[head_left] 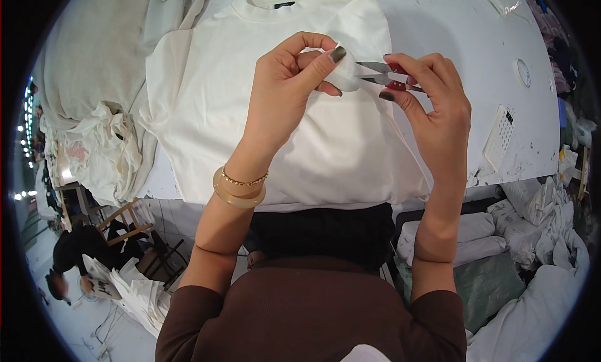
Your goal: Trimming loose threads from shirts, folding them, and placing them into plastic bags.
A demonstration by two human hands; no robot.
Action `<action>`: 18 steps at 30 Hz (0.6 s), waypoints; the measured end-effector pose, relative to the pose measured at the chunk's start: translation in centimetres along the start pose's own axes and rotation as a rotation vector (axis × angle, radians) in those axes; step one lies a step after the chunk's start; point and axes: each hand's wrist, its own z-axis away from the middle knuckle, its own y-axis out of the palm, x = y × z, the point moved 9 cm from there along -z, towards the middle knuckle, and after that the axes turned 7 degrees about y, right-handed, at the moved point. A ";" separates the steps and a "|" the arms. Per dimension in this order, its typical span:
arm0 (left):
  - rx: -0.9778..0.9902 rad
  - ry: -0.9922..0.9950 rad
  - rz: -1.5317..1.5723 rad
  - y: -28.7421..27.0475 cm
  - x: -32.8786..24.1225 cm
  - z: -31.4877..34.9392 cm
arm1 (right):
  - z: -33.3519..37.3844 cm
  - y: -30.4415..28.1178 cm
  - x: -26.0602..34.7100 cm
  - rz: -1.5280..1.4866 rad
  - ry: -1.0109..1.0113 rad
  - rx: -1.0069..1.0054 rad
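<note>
A white shirt (231,86) lies spread on the table, its collar at the far side with a dark label (284,5) inside the neck. My left hand (291,77) pinches a bunched white fabric edge (346,71) above the shirt; which part of the garment this is, I cannot tell. Close by, my right hand (435,96) holds small thread snips (395,77) with red handles. Their two metal blades are apart and point left, with the tips at the held fabric. A bangle and a beaded bracelet circle my left wrist.
On the white table (451,24), crumpled pale cloth (103,152) lies at left; a white card with a black clip (499,136) and a tape roll (523,72) lie at right. Wrapped bundles (454,230) fill the lower right. Another person (81,249) bends over cloth at lower left.
</note>
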 end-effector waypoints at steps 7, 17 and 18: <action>0.022 0.004 0.020 0.3 0.0 0.1 | -0.2 0.1 0.4 0.016 -0.019 -0.003; 0.018 -0.005 0.097 0.4 0.5 0.0 | 0.4 -0.4 -0.7 -0.109 0.025 -0.034; 0.019 -0.005 0.097 0.4 0.6 0.0 | 0.4 -0.4 -0.5 -0.072 0.022 -0.051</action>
